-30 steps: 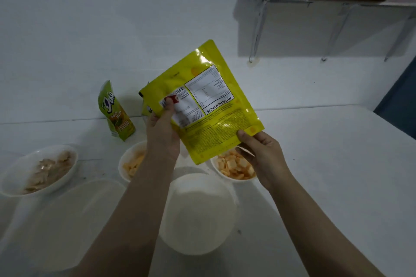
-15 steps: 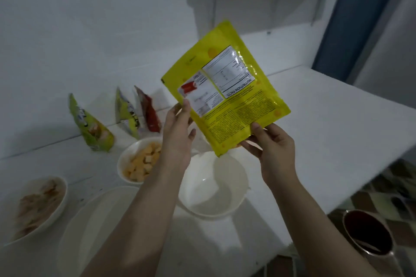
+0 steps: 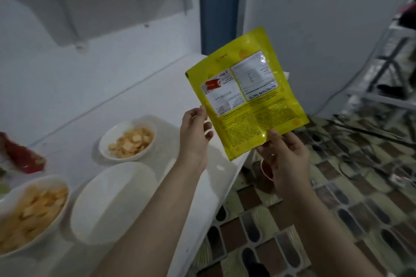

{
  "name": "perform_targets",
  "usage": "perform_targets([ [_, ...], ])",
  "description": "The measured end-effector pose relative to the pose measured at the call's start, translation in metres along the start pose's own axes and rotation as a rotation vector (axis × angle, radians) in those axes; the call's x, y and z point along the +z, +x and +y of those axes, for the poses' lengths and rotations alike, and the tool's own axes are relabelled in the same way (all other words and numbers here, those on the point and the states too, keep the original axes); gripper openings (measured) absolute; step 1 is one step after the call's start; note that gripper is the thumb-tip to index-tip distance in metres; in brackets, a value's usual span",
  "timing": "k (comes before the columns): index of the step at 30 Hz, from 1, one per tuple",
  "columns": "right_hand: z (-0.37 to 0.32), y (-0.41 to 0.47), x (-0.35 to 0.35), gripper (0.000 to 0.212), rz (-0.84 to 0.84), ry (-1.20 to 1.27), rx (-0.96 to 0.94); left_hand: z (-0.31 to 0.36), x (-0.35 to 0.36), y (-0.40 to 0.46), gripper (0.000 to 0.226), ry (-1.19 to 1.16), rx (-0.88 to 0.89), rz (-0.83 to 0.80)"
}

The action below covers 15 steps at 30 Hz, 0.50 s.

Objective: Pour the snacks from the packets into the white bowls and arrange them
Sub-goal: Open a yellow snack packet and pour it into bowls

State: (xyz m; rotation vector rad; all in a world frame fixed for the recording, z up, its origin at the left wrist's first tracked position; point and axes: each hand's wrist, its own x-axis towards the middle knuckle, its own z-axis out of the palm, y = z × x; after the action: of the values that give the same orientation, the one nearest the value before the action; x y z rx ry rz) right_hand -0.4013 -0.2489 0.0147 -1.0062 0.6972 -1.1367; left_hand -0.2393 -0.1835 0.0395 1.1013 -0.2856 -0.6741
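A: What changed?

B: The packet [image 3: 246, 94] has swung off to the right of the empty bowl [image 3: 112, 200]. A second ago it hung right over that bowl; now it is past the surface [image 3: 157, 87] edge, over the tiled floor [image 3: 337, 209]. It looks flat, label side to the camera, printed text upside down.

A: Hands?

B: Right hand [image 3: 284, 159] pinches the packet's lower edge, thumb on the front. Left hand [image 3: 195, 135] has its fingers loose, fingertips just touching the packet's left edge, not really clamped. Earlier it gripped that side firmly.

A: Bowls?

B: Empty bowl is unchanged. Beyond it, a bowl [image 3: 128, 140] with snacks; to its left, another full bowl [image 3: 31, 213]. A red packet [image 3: 22, 156] lies further left, blurred.

A: Meaning for the task?

B: Probably this packet is spent and being carried away for disposal, maybe toward the red bin [image 3: 266, 170] by the floor. Or it is unopened, can't tell. The empty bowl yet needs filling.
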Motion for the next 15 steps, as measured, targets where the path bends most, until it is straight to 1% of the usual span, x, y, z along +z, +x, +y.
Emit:
perform_targets([
  [3,-0.006,0.019,-0.038,0.012,0.086,-0.026,-0.022,-0.023,0.040,0.011,0.011,0.059,-0.038,-0.050],
  [5,-0.008,0.037,-0.064,0.015,0.139,-0.031,-0.010,-0.042,0.067,0.020,0.011,0.096,-0.068,-0.081],
  [9,-0.009,0.086,-0.113,0.013,0.228,-0.010,0.028,-0.081,0.119,0.042,0.012,0.116,-0.107,-0.132],
  [15,-0.018,0.183,-0.191,0.021,0.280,-0.037,0.079,-0.149,0.207,0.081,0.014,0.212,-0.137,-0.149],
])
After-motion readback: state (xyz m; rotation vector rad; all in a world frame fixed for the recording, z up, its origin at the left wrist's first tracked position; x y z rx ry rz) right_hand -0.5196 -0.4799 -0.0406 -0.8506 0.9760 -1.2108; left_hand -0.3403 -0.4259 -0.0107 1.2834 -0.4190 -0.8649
